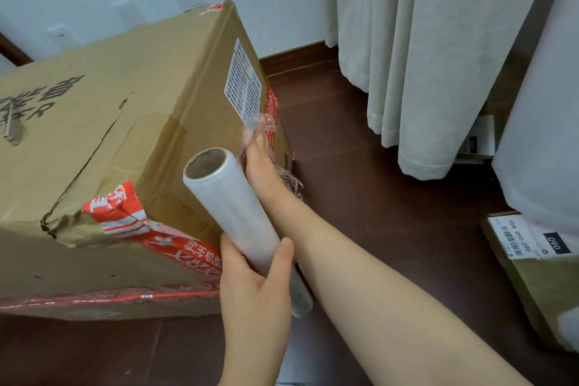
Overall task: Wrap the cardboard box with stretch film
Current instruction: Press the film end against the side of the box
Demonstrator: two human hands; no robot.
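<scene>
Head view: left hand [254,287] gripped the film roll [230,210] near its end; beyond it, right hand [260,166] met the film tail [264,122] on the cardboard box [141,72] corner, pinching or pressing untellable. Unanchored, that tail might peel off under tension.

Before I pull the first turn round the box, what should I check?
1. Roll grip: left hand holds the stretch film roll near its lower end: ok.
2. Film end: right hand reaches the bunched film end at the cardboard box side: ok.
3. Film end stuck to the box: cannot tell.
4. Film lying flat: not ok, crumpled.
5. Box condition: not ok, top torn, near corner crushed.
6. Floor to the right: curtain and parcel stand apart: ok.
</scene>
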